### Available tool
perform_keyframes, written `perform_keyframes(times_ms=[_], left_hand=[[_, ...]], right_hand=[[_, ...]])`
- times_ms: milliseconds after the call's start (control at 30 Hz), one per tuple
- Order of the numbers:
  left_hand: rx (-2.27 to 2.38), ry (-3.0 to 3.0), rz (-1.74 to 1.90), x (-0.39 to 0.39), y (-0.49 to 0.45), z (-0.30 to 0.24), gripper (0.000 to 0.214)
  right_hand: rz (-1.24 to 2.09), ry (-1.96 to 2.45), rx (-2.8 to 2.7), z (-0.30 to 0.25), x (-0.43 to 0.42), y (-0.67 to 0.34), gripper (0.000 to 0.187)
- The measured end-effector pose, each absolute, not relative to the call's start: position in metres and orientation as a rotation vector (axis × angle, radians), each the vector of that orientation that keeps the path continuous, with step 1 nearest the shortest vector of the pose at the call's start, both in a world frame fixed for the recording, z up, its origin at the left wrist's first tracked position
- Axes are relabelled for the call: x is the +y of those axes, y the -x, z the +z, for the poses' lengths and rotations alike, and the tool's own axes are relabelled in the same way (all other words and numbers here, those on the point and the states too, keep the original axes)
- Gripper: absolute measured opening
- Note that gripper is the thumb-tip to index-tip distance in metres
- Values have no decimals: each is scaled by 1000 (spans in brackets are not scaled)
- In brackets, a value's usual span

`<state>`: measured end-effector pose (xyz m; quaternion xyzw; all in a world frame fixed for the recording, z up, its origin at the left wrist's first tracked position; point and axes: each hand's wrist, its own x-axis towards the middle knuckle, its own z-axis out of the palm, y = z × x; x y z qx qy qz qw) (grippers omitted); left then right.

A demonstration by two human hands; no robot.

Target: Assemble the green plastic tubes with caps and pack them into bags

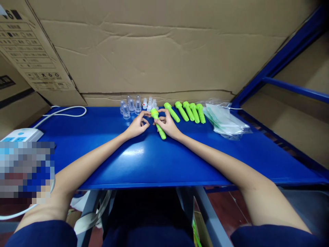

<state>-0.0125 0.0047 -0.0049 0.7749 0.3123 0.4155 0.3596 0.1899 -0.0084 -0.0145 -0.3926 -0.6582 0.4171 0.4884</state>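
A lime-green flashlight-like body, with a wider head and a yellowish ring, is tilted just above the blue table. My right hand is closed around it near the head, thumb and fingers on its right side. My left hand has curled fingers, and its fingertips meet the left side of the head. Behind my left hand stand several clear domed caps and several smaller white-based clear pieces. Several more green flashlight-like bodies lie in a row to the right of my right hand.
A clear plastic bag with white and green contents lies at the right of the blue table. On the left sit a white power strip and a white cable. Cardboard walls the back, and a blue metal frame rises at right.
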Motion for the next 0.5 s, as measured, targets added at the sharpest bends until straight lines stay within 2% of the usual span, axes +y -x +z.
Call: perform_keyframes(times_ms=[200, 500], left_hand=[[782, -1966, 1075, 4, 12, -3, 43], [756, -1900, 1091, 5, 13, -2, 40]], right_hand=[[1021, 932, -1615, -14, -9, -190, 56], [1086, 876, -1608, -10, -14, -189, 66]])
